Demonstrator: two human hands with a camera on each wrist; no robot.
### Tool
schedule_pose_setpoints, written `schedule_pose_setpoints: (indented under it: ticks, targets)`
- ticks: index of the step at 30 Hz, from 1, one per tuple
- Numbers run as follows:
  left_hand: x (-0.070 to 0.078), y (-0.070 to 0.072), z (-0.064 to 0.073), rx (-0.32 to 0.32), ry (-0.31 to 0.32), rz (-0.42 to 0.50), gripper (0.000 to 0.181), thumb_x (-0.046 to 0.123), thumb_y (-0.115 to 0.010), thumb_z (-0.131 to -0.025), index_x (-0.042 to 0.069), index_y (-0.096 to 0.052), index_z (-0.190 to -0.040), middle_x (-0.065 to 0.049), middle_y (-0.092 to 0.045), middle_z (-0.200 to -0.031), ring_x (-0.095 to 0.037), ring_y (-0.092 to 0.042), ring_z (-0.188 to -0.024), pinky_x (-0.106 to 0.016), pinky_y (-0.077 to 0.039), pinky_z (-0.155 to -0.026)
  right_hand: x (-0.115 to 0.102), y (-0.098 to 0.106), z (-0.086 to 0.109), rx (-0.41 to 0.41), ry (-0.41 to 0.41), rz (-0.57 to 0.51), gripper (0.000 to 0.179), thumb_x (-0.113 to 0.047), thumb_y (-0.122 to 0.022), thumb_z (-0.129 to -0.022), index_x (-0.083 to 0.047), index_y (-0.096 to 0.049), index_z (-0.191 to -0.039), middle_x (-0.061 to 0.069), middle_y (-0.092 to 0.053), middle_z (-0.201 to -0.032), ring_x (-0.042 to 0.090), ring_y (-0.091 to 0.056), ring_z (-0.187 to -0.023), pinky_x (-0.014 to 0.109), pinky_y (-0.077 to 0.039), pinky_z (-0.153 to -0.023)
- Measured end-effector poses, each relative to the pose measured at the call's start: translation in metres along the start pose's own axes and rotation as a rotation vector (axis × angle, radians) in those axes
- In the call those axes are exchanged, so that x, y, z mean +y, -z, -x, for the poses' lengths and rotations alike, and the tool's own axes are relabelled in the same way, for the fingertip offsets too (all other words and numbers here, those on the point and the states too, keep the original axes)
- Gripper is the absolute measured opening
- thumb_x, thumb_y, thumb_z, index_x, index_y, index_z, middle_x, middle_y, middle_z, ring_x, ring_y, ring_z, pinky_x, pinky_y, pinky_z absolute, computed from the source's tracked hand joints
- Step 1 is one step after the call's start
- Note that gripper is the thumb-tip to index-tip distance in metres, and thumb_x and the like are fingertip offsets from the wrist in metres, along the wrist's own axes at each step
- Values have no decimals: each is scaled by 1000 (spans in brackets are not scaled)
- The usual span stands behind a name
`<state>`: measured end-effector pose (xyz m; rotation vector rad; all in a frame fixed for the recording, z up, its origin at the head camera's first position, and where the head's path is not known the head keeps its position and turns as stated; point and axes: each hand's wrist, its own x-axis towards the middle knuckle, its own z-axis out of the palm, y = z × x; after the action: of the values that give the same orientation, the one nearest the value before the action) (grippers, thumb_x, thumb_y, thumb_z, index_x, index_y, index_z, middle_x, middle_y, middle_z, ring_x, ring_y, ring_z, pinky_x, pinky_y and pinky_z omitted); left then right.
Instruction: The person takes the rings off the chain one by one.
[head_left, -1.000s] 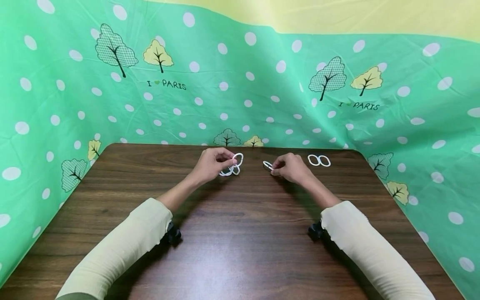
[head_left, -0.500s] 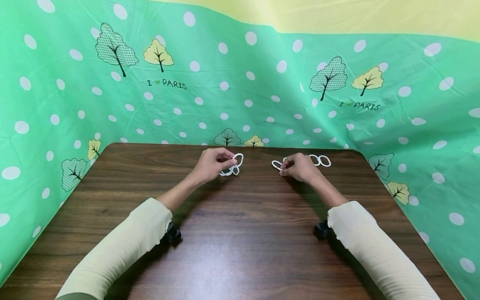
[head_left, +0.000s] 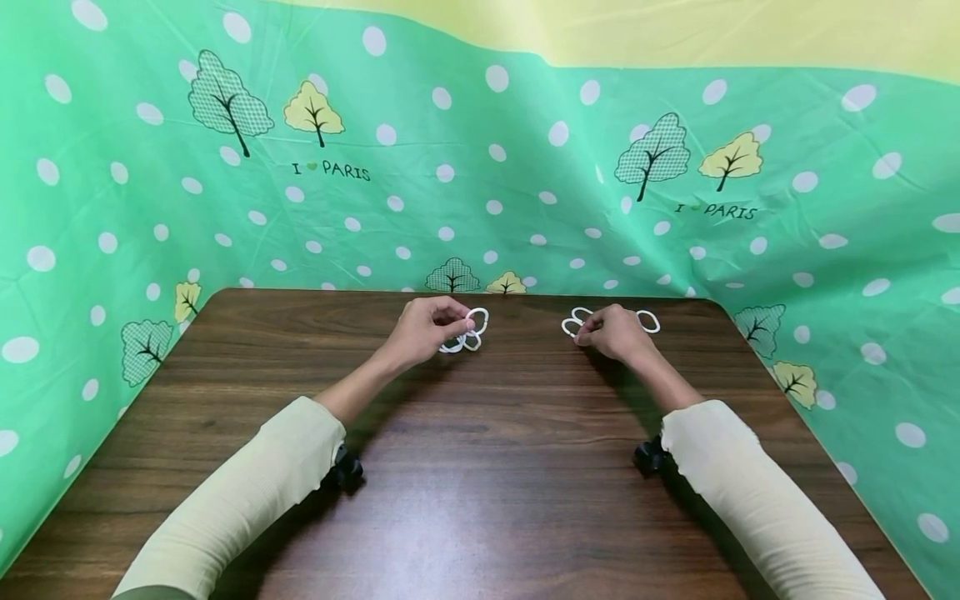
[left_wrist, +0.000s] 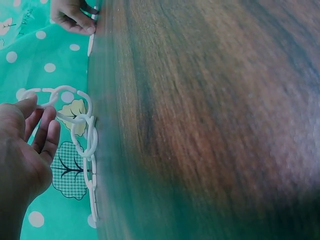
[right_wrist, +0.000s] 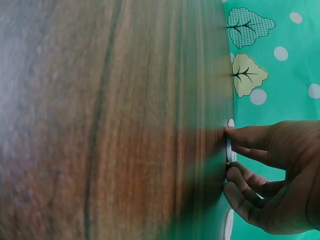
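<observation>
Pinching a white chain (left_wrist: 89, 153) by an upper link, the left grip (head_left: 433, 323) is holding part of it raised at eleven o'clock from the middle of the counter (head_left: 450, 467), while slack links are bunching between six and seven o'clock of the fingertips. Between one and two o'clock from that same middle, the right grip (head_left: 617, 332) is touching a second group of white links (head_left: 574, 320) lying flat; whether it is truly pinching or merely pressing, I am not able to tell. Two loops are peeking out at ten o'clock of that grip and another at three, with the hand hiding any join. Each link is looking like light, stiff plastic, yet the chain is probably behaving limply, folding at every joint and tangling easily. Smooth surfaces are likely offering little friction, so a thumb-and-finger pinch across the long side of an end link is seeming surest. Thin sections are suggesting some fragility under twisting. For flat links, gripping the outer edges is looking easier than prying underneath.
</observation>
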<state>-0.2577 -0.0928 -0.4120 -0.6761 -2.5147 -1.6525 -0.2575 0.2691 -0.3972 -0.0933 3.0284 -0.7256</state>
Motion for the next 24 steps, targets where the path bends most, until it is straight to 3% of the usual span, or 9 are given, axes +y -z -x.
schedule_pose_setpoints:
  ticks: [6,24]
  targets:
    - [0,0,-1,4,-8,0,15,11,-87,-100,2,-84,-112,-15,-85,-103,-9,-73,-84,-20,-57,-73,1,0,0,-2,-59,-8,16,-25,-83,-102,-10,-84,-101,14,-79,-110,33,-63,-106,50,-52,-93]
    - [0,-3,-2,4,-7,-2,16,10,-85,-101,2,-83,-115,-15,-85,-107,-16,-78,-94,-20,-59,-78,2,1,0,49,-24,-20,18,-25,-84,-101,-6,-82,-102,15,-79,-108,34,-66,-103,48,-54,-91]
